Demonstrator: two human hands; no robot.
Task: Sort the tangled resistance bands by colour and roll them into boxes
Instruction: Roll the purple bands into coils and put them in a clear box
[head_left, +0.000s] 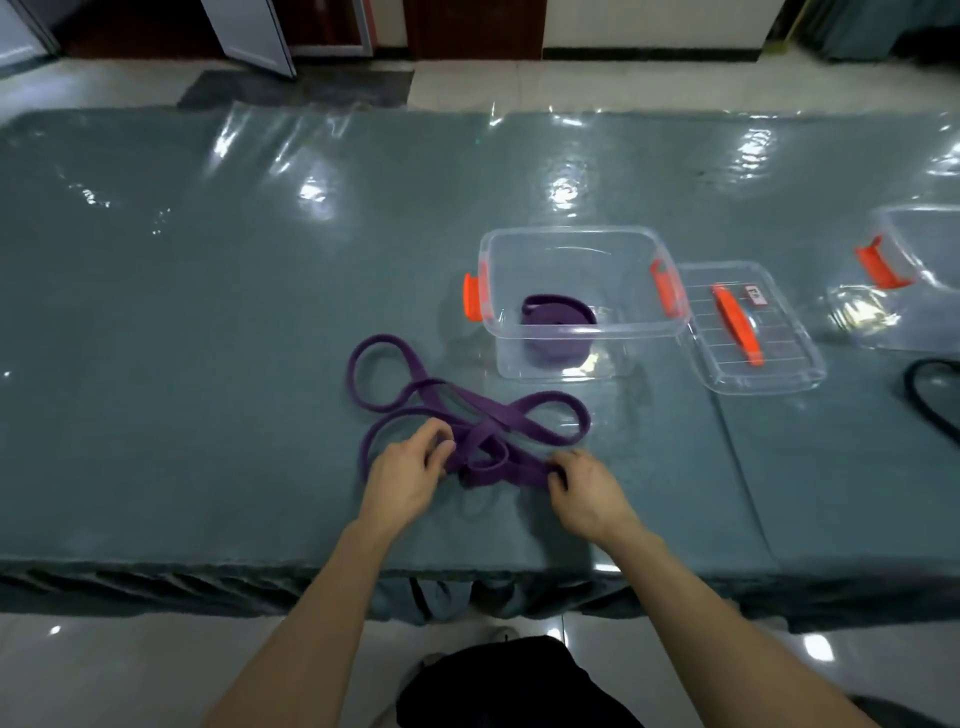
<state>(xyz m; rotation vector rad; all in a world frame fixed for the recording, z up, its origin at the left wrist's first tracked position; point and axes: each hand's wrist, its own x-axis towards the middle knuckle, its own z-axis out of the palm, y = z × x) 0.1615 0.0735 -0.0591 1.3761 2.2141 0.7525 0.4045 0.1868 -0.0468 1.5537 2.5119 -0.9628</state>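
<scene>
Flat purple band, loosely tangled loops

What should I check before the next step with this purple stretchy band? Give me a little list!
1. Grip: left hand and right hand both hold the loose purple band: ok.
2. Band untangled: not ok, its loops cross.
3. Clear box open: ok, the lid lies beside it.
4. Colour match: ok, a rolled purple band sits inside.
5. Room for another roll: looks ok.
6. Black band kept apart: ok.
</scene>
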